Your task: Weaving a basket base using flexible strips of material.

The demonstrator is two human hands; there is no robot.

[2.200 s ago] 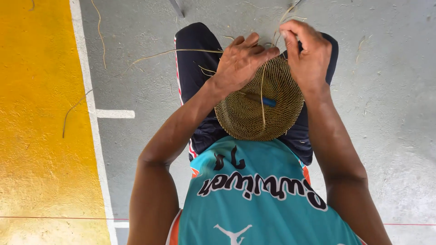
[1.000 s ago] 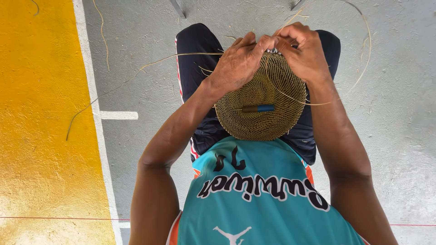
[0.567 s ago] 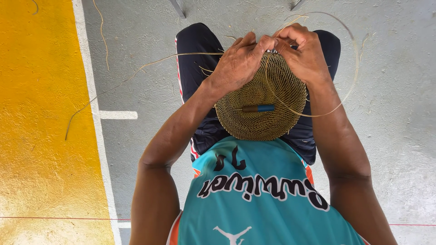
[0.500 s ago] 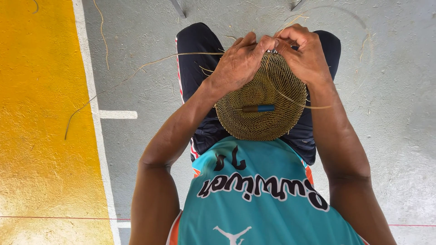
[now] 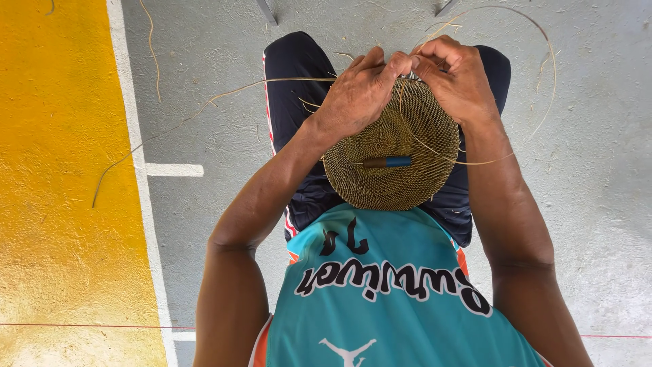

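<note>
Hidden: fingertips of both hands, tucked against each other at the far rim of the woven disc (image 5: 394, 153); exact grip point not visible. Cut off at the picture's bottom: both forearms and the teal shirt (image 5: 394, 306). Cut off at the top: two grey metal legs (image 5: 268, 10), only stubs showing.

Counted: one round woven disc of fine straw-coloured fibre, resting on the lap over dark shorts (image 5: 295, 75), near edge touching the shirt. One small tool with a blue handle (image 5: 388, 162), lying across the disc's middle, loose from either hand. One long fibre strand (image 5: 536, 115) looping out from the pinch, past the right knee and back across the disc's right edge. Another strand (image 5: 176, 126) trailing left from the lap over the grey floor (image 5: 598, 204) to the yellow painted strip (image 5: 61, 170).

Left hand (image 5: 356, 95): fingers curled, pressed on the disc's far rim, pinching fibre. Right hand (image 5: 455, 78): closed in a loose fist, thumb and fingers pinching the strand just beside the left fingers.

No containers in view
</note>
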